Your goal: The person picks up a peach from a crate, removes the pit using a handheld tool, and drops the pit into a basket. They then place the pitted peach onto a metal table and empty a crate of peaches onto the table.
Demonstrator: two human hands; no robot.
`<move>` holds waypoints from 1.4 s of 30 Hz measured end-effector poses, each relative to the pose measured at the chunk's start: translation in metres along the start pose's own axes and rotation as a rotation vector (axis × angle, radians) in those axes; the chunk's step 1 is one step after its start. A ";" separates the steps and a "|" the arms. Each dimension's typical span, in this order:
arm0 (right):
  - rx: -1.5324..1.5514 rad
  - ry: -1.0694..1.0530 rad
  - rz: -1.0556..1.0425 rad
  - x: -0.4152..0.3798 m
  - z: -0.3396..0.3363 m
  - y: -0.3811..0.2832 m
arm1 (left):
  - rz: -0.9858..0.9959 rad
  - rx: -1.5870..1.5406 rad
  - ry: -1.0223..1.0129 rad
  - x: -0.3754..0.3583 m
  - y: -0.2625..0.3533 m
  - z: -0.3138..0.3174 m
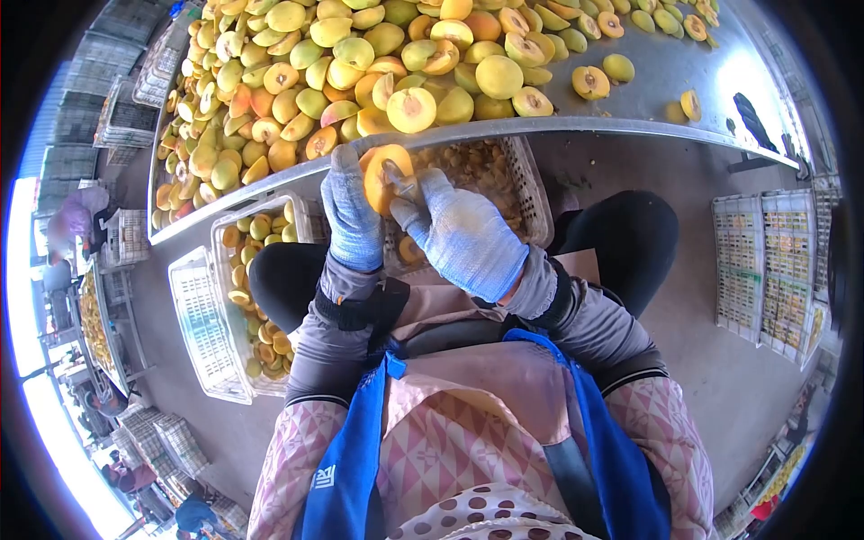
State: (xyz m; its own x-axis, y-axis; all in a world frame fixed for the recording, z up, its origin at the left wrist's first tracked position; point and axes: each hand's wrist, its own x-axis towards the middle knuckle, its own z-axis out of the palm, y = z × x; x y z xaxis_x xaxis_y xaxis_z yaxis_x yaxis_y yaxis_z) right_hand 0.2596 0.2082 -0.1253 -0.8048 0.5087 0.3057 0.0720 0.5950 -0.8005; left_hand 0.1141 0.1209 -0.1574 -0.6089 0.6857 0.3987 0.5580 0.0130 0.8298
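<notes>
My left hand (354, 211), in a light blue knit glove, is closed around a yellow peach half (378, 184) with its cut face turned to the right. My right hand (470, 229), gloved alike, grips a small metal pitting tool (400, 183). Its tip is at the cut face; most of the handle is hidden in my fingers. Both hands are just in front of the metal table's raised edge (432, 137). Behind them, a heap of yellow peach halves (351, 54) covers much of the table. Some show the pit or a reddish centre.
Below my hands stands a white crate (531, 193) holding small brownish pieces. Left of my knees is another crate (216, 310) with peach halves. Stacked crates (765, 261) stand at the right. A dark object (754, 121) lies on the table's right end. Other people work at far left.
</notes>
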 end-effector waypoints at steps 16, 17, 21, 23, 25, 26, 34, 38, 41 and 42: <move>0.037 -0.054 0.053 -0.001 0.005 0.015 | -0.187 -0.341 -0.062 0.010 0.042 0.005; 0.089 -0.036 0.057 -0.002 0.006 0.017 | -0.189 -0.361 0.029 0.008 0.042 0.013; 0.083 -0.074 0.025 -0.002 0.004 0.008 | -0.193 -0.213 0.115 0.001 0.040 0.008; 0.031 -0.086 -0.002 -0.002 0.001 0.007 | -0.235 -0.303 0.242 0.001 0.030 0.012; -0.026 -0.166 0.011 0.000 -0.008 0.002 | -0.129 -0.140 0.200 0.002 0.019 0.009; -0.054 -0.207 0.017 0.001 -0.011 0.000 | -0.077 -0.059 0.178 0.002 0.017 0.008; 0.396 -0.099 -0.008 -0.001 0.009 0.020 | -0.139 -0.142 0.245 -0.005 0.035 0.018; 0.719 -0.418 0.396 0.010 -0.028 -0.006 | -0.041 -0.052 0.200 -0.002 0.028 0.012; 1.059 -0.564 0.617 0.009 -0.033 -0.003 | -0.124 -0.271 0.183 -0.001 0.033 0.014; 1.018 -0.539 0.584 0.009 -0.032 -0.003 | -0.100 -0.168 0.176 0.001 0.037 0.014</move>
State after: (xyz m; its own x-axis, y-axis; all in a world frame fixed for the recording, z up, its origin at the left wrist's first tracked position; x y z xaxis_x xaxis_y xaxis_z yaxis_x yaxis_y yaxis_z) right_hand 0.2711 0.2311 -0.1035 -0.9584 0.0753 -0.2754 0.2050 -0.4901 -0.8472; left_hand 0.1425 0.1323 -0.1318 -0.7531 0.5498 0.3613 0.3976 -0.0573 0.9158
